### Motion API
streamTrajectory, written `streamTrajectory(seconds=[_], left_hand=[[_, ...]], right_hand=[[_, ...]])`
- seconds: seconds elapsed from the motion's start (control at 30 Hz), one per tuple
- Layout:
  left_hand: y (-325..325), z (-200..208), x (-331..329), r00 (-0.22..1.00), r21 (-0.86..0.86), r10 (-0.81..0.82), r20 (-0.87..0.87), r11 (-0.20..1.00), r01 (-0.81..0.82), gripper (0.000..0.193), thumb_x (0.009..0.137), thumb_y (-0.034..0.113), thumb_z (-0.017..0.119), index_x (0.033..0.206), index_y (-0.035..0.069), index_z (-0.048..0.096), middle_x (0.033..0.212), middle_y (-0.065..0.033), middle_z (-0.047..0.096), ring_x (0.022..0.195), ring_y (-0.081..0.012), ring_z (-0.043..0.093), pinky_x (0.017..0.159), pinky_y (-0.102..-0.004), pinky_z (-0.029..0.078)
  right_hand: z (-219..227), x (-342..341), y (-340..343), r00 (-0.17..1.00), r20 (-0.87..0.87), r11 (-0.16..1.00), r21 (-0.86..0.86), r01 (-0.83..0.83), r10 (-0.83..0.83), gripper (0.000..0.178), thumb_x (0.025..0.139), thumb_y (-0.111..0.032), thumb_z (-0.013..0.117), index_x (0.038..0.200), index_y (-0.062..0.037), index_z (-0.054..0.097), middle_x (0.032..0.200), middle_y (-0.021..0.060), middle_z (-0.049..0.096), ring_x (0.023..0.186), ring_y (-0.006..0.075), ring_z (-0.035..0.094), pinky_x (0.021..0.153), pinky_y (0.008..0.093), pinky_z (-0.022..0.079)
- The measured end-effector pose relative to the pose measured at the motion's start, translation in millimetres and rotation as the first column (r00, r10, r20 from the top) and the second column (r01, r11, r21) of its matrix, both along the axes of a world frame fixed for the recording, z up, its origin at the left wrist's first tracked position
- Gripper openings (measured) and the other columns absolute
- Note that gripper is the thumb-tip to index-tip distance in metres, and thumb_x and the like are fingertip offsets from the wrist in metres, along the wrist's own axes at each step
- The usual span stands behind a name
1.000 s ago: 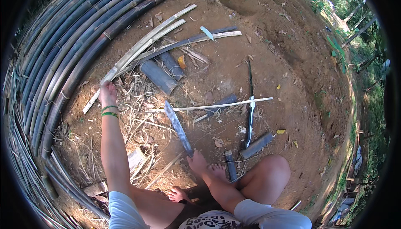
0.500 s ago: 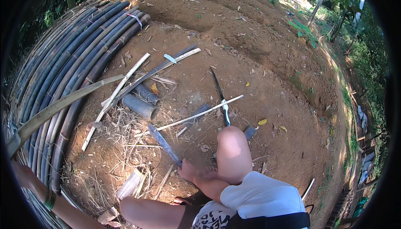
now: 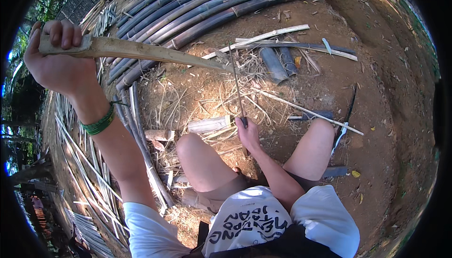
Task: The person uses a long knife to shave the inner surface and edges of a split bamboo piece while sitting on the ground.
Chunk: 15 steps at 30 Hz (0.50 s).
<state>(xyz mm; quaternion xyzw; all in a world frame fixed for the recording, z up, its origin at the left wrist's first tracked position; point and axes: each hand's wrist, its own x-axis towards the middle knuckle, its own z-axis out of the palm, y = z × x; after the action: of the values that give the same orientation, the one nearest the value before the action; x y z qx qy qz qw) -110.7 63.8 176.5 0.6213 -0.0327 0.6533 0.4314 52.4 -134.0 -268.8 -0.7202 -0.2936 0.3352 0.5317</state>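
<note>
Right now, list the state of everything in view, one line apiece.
Left hand: raised, closed around one end of the bamboo strip
Right hand: closed on the knife
Bamboo strip: held up; contact with knife unclear
Knife: bare-bladed, handle held
Bamboo poles: lying side by side
Dark tubes: cut short, lying down
Shavings: loose, scattered
Green wristband: worn

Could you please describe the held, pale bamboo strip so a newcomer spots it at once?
From the stacked long, dark bamboo poles at the top, go left to the raised left grip. It holds the long, pale split-bamboo strip by one end, unlike the pale strips lying on brown soil.
</note>
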Motion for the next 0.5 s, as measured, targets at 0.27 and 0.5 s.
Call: streamTrajectory(seconds=[0.27, 0.5], left_hand=[[-43, 21, 14, 0.995, -0.006, 0.019, -0.098, 1.0, -0.019, 0.035, 0.094, 0.029, 0.039, 0.099, -0.003, 0.051, 0.066, -0.0018, 0.037, 0.056, -0.012, 0.036, 0.054, -0.0265, 0.033], [-47, 36, -10, 0.899, 0.068, 0.419, -0.131, 0.908, -0.413, 0.054, 0.094, 0.044, 0.035, 0.103, -0.007, 0.05, 0.079, -0.0157, 0.049, 0.067, -0.0271, 0.053, 0.065, -0.036, 0.048]], right_hand=[[132, -19, 19, 0.925, -0.231, 0.91, 0.36, -0.208, 0.303, 0.042, 0.1, -0.04, 0.055, 0.082, -0.0023, 0.057, 0.059, 0.0, 0.051, 0.051, 0.0094, 0.046, 0.049, 0.0298, 0.037], [214, -15, 18, 0.878, -0.039, 0.788, 0.462, -0.407, 0.477, 0.048, 0.098, -0.047, 0.054, 0.087, -0.0002, 0.055, 0.057, 0.0084, 0.049, 0.051, 0.0201, 0.048, 0.051, 0.0369, 0.039]])
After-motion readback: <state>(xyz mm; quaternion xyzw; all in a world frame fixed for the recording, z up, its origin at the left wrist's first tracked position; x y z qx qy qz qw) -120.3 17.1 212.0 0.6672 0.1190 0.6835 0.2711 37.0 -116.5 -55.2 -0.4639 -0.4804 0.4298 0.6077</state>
